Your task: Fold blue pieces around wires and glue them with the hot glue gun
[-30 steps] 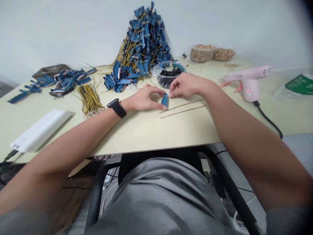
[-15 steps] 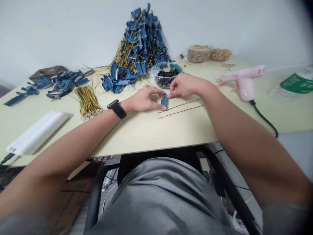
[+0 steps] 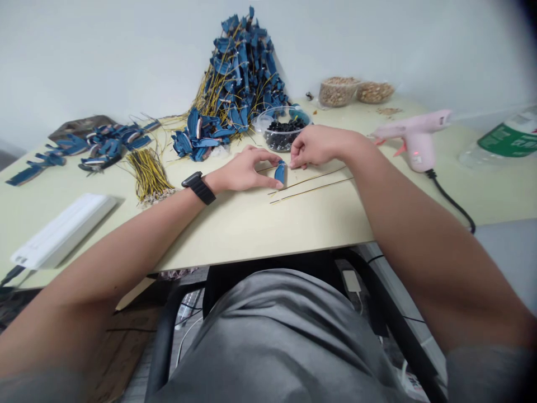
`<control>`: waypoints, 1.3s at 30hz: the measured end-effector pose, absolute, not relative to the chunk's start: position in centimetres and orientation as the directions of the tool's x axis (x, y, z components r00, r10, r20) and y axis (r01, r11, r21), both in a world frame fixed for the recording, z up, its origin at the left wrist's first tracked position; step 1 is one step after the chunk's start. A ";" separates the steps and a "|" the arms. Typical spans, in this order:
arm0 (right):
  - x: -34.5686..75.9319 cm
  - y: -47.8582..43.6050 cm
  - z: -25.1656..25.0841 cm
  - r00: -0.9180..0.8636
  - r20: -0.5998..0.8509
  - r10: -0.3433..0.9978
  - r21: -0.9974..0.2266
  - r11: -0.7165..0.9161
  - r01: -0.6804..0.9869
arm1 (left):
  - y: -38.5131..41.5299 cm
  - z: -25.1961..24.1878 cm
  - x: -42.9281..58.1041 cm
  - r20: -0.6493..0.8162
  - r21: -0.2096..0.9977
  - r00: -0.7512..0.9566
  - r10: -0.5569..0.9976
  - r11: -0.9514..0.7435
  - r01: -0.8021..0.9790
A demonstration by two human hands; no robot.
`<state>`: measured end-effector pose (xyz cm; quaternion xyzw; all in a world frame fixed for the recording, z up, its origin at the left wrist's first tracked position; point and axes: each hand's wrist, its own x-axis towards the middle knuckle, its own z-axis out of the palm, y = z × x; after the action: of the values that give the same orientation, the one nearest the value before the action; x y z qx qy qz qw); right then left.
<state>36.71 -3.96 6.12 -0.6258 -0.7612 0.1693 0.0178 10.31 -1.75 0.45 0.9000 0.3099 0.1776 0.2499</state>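
Hardly anything has moved since the earlier frames: both hands remain at the same spot near the middle of the table [image 3: 251, 224], and only the view has drifted slightly, so that the pink glue gun [image 3: 413, 140] sits a little further left. Left hand [image 3: 245, 170], wearing a dark watch [image 3: 198, 186], pinches the small blue piece [image 3: 280, 172] between thumb and forefinger, holding it upright with its lower end resting on the tabletop. Right hand [image 3: 321, 146] has its fingertips closed tight on the piece's upper tip; whether a thin wire is also caught between them cannot be told. Judged from this pose, the work goes best with the left pinch kept low and firm, wrists resting on the table, and the right fingertips making only small movements. Two loose wires [image 3: 312, 187] lie just beside the piece, towards the person. Behind the hands stand a clear tub of dark beads [image 3: 283, 131] and a tall heap of blue pieces [image 3: 241, 73] against the plain pale wall. Further left are a bundle of yellow wires [image 3: 149, 173], scattered blue parts [image 3: 104, 143] and a white box [image 3: 62, 229]; at far right are two tubs of brownish material [image 3: 338, 91] and a green-labelled bottle [image 3: 509, 140].
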 end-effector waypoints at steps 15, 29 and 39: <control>34.0 -6.7 7.5 -0.248 -0.286 0.925 -0.259 0.175 0.950 | -2.2 -0.2 11.0 0.165 0.499 0.688 0.707 -0.661 0.560; 34.2 -6.2 6.8 -0.268 -0.283 0.921 -0.244 0.202 0.949 | 1.5 3.8 4.1 0.031 0.312 0.701 0.712 -0.673 0.670; 34.7 -5.6 6.8 -0.256 -0.285 0.924 -0.221 0.196 0.955 | 2.7 4.0 2.8 0.010 0.253 0.662 0.749 -0.643 0.723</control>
<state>34.72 -5.65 6.78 -0.6085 -0.7721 0.1781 -0.0445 2.81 2.74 4.01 0.9045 0.4071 0.0570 0.1140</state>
